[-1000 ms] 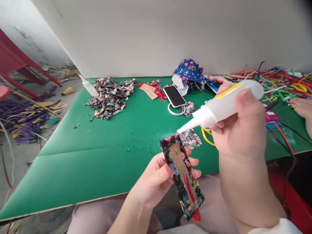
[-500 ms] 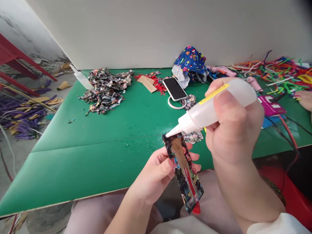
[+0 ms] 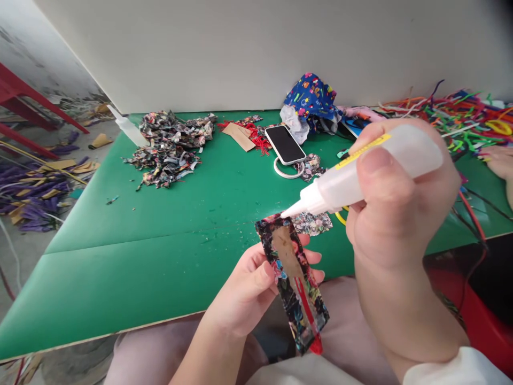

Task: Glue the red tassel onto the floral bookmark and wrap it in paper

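My left hand [image 3: 250,286] grips a long flat cardboard strip [image 3: 289,251] by its side, thumb on top and fingers behind. Dark flowered fabric is folded over the strip's edges, and bare brown card shows down the middle. Red cord [image 3: 305,305] lies along its lower half and ends in a red tuft at the bottom. My right hand [image 3: 395,192] is wrapped round a translucent squeeze bottle [image 3: 340,184] with a yellow label, held tilted. The bottle's white nozzle tip is at the strip's upper edge, near the top right corner.
On the green table [image 3: 160,289] lie a fabric scrap heap [image 3: 172,141], another nozzle bottle [image 3: 130,128], a phone [image 3: 285,144], brown card [image 3: 239,136] and blue patterned cloth [image 3: 312,101]. Coloured strips [image 3: 460,123] cover the back right. Another person's hand [image 3: 499,160] rests at the right edge.
The nozzle tip has travelled along the strip's top edge from the left corner towards the right. The strip has shifted slightly left, and my right hand with the bottle slightly right.
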`<state>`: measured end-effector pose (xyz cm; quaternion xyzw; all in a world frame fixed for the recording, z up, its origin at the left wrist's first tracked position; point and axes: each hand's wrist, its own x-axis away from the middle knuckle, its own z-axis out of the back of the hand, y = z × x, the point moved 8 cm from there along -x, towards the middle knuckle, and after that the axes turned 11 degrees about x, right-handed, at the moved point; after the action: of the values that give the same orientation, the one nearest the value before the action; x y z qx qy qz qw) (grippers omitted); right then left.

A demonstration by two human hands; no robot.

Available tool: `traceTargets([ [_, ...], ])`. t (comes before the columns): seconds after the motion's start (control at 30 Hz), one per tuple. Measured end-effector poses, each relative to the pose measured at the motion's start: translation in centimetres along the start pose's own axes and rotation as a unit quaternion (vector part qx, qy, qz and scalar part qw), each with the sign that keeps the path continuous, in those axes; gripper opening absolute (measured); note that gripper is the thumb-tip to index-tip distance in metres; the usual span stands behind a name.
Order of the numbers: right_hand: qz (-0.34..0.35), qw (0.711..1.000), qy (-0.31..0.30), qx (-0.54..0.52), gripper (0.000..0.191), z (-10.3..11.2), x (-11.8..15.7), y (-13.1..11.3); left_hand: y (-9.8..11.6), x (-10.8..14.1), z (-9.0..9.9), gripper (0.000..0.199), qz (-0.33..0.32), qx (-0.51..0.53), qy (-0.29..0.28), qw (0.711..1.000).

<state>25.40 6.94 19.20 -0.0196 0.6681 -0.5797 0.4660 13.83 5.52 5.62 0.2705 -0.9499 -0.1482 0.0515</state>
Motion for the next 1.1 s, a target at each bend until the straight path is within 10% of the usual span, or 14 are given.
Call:
traceTargets([
  [0.73, 0.08, 0.957, -0.06, 0.273, 0.027, 0.6, 1.2, -2.1, 0.0, 0.0, 0.1, 0.041, -0.014, -0.047, 0.007, 0.999],
  [1.1, 0.029, 0.991, 0.023, 0.128, 0.018, 0.9, 1.0, -1.4, 0.3, 0.2, -0.2, 0.037, -0.009, -0.014, -0.007, 1.0],
])
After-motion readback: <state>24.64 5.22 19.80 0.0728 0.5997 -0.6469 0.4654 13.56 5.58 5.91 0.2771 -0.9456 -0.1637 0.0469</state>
